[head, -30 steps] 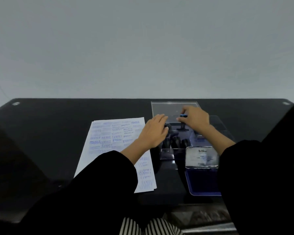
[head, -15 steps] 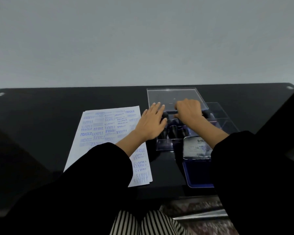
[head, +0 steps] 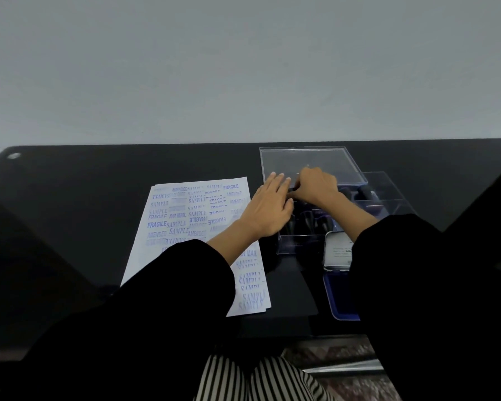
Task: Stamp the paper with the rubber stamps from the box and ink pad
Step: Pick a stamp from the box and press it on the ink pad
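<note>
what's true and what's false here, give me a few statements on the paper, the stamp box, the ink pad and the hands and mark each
1. The paper lies left of the clear stamp box. True.
2. The paper is blank. False: it is covered in blue prints such as SAMPLE, FRAGILE and AIR MAIL.
3. The left hand and the right hand are both at the stamp box. True.
4. The ink pad is closed. False: its lid stands open and the blue pad shows.
</note>
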